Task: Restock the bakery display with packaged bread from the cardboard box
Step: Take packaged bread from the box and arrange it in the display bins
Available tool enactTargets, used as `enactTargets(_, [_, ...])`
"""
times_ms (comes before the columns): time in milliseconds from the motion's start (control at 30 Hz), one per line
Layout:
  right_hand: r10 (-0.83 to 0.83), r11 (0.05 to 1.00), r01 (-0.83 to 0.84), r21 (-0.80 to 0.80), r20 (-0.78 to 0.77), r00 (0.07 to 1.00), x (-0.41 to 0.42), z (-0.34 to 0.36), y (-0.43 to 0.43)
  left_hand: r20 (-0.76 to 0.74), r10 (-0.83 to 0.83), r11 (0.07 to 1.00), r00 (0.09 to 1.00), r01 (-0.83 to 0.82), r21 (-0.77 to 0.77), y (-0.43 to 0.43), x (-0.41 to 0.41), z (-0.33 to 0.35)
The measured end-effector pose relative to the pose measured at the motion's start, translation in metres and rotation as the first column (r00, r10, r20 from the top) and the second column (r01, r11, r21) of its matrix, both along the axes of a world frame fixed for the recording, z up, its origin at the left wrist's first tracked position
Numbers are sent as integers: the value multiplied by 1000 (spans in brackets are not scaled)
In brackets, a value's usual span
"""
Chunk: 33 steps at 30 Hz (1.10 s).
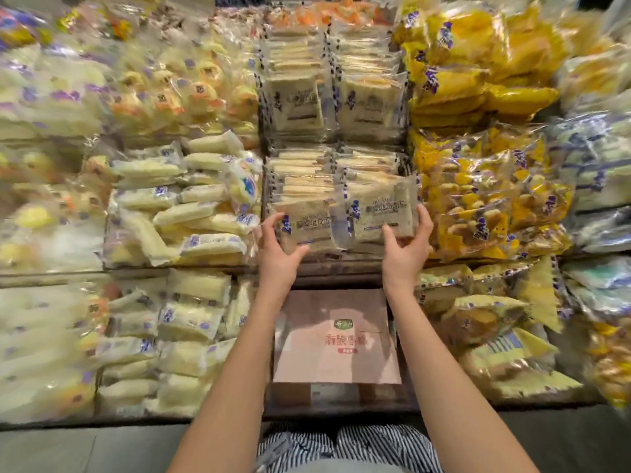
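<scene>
1. Brown cardboard box (336, 336) with a printed label sits at six o'clock on the lowest display shelf (338, 268), between the two forearms.
2. Pale long buns (177, 206) in clear wrap crowd the shelf at nine o'clock. Yellow packs (488, 199) bulge in at three o'clock, just beside the right hand (406, 245).
3. Sliced-bread packs (300, 179) fill the middle compartment at twelve o'clock in two rows, standing one behind another. A second tier of them sits above.
4. The left hand (278, 249) has its grip clamped on the front left pack (309, 227). The fingers curl round its left edge and the thumb sits under its lower edge.
5. The right hand's grip is clamped on the front right pack (379, 208), with the thumb on its face and the fingers round its right edge. The two front packs touch side by side.
</scene>
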State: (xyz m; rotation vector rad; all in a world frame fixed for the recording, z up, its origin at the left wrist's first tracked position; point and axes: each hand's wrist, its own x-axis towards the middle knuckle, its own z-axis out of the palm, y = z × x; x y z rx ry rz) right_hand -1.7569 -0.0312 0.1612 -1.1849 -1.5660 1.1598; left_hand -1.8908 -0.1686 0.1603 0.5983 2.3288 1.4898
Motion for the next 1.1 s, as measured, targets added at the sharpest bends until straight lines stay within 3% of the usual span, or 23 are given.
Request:
enactTargets(100, [8, 999, -1, -49, 143, 990, 2, -6, 3, -146, -23, 994, 989, 7, -108, 5, 0, -5])
enactTargets(200, [32, 998, -15, -66, 259, 965, 7, -8, 2, -246, -20, 992, 969, -10, -123, 2, 3, -15])
enactTargets(367, [83, 993, -109, 42, 402, 912, 7, -17, -8, -271, 43, 993, 962, -72, -97, -7, 11, -33])
enactTargets(533, [135, 976, -206, 69, 547, 826, -2, -18, -7, -529, -113, 980, 841, 7, -199, 8, 8, -35])
enactTargets(633, [172, 969, -244, 44, 589, 790, -6, -16, 2, -501, -241, 934, 831, 59, -352, 22, 0, -29])
enactTargets(767, [239, 955, -295, -7, 610, 756, -11, -13, 16, -433, -310, 900, 846, 114, -421, 29, -3, -32])
enactTargets(933, [246, 951, -307, -21, 653, 716, -11, -16, 11, -477, -267, 897, 838, 35, -440, 31, -2, -35])
enactTargets(1100, [209, 973, -227, -45, 592, 779, -13, -20, 12, -555, -209, 918, 805, -34, -395, 20, -12, -44])
